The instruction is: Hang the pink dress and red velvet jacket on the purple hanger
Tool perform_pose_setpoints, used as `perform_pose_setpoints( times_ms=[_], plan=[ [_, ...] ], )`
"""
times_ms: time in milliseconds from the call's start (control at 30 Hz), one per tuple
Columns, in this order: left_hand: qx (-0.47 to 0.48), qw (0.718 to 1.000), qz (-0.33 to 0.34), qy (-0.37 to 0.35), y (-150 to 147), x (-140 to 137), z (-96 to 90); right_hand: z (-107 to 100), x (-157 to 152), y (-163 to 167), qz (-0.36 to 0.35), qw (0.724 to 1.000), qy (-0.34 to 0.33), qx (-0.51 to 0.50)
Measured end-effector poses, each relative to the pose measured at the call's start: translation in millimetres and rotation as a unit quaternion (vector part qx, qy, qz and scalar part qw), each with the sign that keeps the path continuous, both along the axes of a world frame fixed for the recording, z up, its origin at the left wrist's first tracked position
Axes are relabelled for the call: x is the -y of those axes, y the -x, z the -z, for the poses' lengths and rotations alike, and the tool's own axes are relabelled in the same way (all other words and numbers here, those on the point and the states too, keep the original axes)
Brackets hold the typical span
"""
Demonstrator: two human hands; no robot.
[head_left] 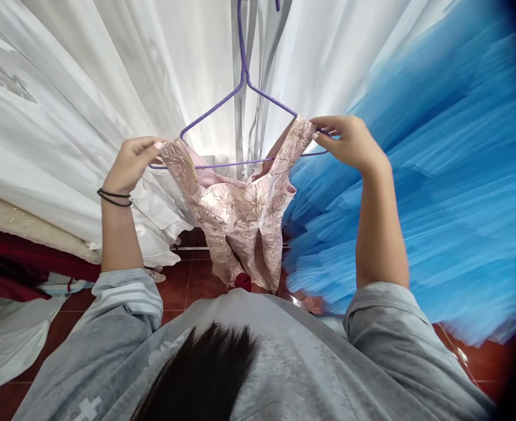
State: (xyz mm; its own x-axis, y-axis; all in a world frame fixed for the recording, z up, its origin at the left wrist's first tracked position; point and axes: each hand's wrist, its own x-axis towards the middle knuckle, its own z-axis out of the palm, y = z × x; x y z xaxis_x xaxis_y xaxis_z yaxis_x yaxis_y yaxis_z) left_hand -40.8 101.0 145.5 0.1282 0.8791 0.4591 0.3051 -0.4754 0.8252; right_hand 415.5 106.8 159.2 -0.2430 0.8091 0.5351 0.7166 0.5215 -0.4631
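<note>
A pink brocade dress (249,202) with wide shoulder straps hangs in front of me on a purple wire hanger (216,108). Its lower part drops toward the floor, partly hidden by my shirt. My left hand (132,161), with dark bands at the wrist, pinches the outer edge of the left strap by the hanger's end. On the other side, my right hand (349,140) is closed at the right strap's edge, thumb and fingers around the hanger's shoulder there. Both straps rest over the hanger's arms.
White gowns (152,70) fill the back and left. A large blue tulle skirt (424,175) spreads at the right, close to my right arm. Dark red cloth (25,266) lies low on the left, above reddish floor tiles (174,286).
</note>
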Motion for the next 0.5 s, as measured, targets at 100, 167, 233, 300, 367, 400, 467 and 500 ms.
perform_pose_setpoints(
  times_ms=[100, 167, 233, 300, 367, 400, 467, 500],
  plan=[
    [-0.011, 0.996, -0.048, -0.073, -10, -12, -1.9, 12, -4, 1, 0.041, 0.998, -0.033, -0.039],
    [0.017, 0.99, -0.069, -0.121, -25, -17, -15.0, 21, -11, 2, 0.052, 0.995, -0.039, -0.071],
    [0.008, 0.988, -0.065, -0.143, -42, -18, -34.8, 29, -16, 2, 0.044, 0.993, -0.029, -0.102],
    [-0.058, 0.99, -0.045, -0.12, -55, -17, -52.1, 36, -18, 1, 0.031, 0.99, -0.017, -0.136],
    [-0.123, 0.986, -0.067, -0.096, -60, -18, -57.3, 44, -17, -2, 0.022, 0.985, -0.015, -0.168],
    [-0.134, 0.982, -0.095, -0.098, -59, -20, -53.9, 48, -16, -3, 0.02, 0.983, -0.016, -0.183],
    [-0.126, 0.974, -0.147, -0.119, -49, -26, -37.6, 54, -15, -5, 0.017, 0.977, -0.02, -0.21],
    [-0.119, 0.973, -0.153, -0.128, -42, -30, -27.3, 57, -15, -6, 0.014, 0.975, -0.022, -0.219]
  ],
)
